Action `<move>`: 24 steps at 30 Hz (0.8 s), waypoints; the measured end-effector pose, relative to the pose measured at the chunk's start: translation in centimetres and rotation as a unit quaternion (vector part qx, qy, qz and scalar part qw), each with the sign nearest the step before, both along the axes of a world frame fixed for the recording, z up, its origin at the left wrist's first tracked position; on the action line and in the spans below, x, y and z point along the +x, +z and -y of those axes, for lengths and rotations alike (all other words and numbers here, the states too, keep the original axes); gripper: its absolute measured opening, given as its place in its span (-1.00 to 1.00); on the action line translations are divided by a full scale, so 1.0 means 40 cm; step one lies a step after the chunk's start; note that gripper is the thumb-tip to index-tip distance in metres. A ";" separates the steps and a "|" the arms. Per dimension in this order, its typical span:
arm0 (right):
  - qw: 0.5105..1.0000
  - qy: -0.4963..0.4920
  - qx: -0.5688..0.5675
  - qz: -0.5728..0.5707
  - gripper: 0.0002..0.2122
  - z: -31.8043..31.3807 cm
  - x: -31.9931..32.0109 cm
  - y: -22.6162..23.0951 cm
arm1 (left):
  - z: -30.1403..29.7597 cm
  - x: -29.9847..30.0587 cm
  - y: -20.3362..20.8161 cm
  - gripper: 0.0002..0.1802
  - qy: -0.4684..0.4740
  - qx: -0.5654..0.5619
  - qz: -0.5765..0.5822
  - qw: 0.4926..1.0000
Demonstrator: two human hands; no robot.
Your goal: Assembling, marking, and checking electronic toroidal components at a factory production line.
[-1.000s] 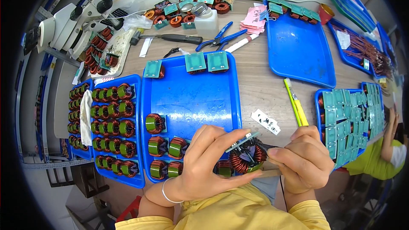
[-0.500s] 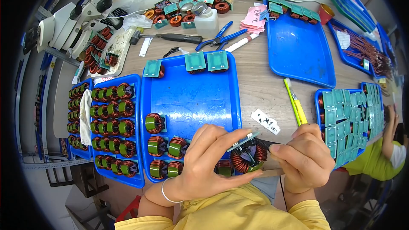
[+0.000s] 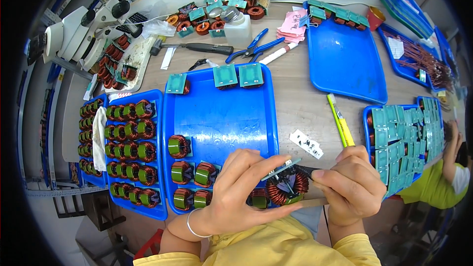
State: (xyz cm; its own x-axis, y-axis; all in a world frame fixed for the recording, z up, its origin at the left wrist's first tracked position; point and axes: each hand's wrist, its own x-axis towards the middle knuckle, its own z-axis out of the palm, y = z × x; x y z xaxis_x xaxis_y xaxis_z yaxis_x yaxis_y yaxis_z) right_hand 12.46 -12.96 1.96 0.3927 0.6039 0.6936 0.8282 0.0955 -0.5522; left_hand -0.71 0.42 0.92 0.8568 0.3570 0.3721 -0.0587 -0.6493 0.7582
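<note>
My left hand (image 3: 231, 192) is closed around a copper-wound toroid coil (image 3: 286, 187), tilted up on edge, its small green circuit board (image 3: 281, 167) under my fingers. My right hand (image 3: 352, 182) pinches a slim black tool (image 3: 304, 171) whose tip meets the coil beside the board; its exact kind is hard to make out. Below my left hand and behind it, more green-banded coils (image 3: 204, 173) stand in a blue tray (image 3: 221, 113). Just beyond my right hand lies a yellow-green brush (image 3: 341, 120), its lower end hidden by the hand.
A white strip with black bits (image 3: 306, 143) lies ahead of my hands. Blue-handled pliers (image 3: 253, 47), a hammer (image 3: 202, 48) and a clear bottle (image 3: 238, 32) lie farther back. Trays of coils (image 3: 160, 152) and boards (image 3: 365, 123) flank me; a microscope (image 3: 74, 34) stands left.
The whole view has shifted slightly, so the table sits a little lower. The coil and board have tilted a little in my left hand; both hands keep their grips.
</note>
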 end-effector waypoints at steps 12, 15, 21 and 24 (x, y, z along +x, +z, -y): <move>1.000 -0.009 -0.016 -0.010 -0.76 0.004 -0.008 0.005 | -0.003 -0.002 0.005 -0.31 0.009 -0.015 -0.005 1.000; 1.000 -0.011 -0.014 -0.011 -0.76 0.003 -0.012 0.004 | -0.004 0.003 -0.001 -0.35 -0.002 -0.023 0.034 0.999; 1.000 -0.025 0.005 -0.008 -0.87 -0.009 -0.022 -0.004 | -0.003 -0.002 0.003 -0.31 0.001 -0.013 -0.002 1.000; 0.999 -0.034 -0.001 0.001 -0.88 -0.009 -0.024 -0.004 | -0.004 -0.001 0.003 -0.31 -0.003 -0.003 0.005 1.000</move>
State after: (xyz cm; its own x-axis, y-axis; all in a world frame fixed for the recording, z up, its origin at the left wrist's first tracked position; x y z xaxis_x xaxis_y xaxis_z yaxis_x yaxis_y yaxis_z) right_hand 11.50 -12.61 1.81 0.4310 0.5772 0.6937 0.8341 0.0385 -0.5503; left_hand -0.76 0.57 1.03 0.8550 0.3549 0.3783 -0.0693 -0.6446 0.7614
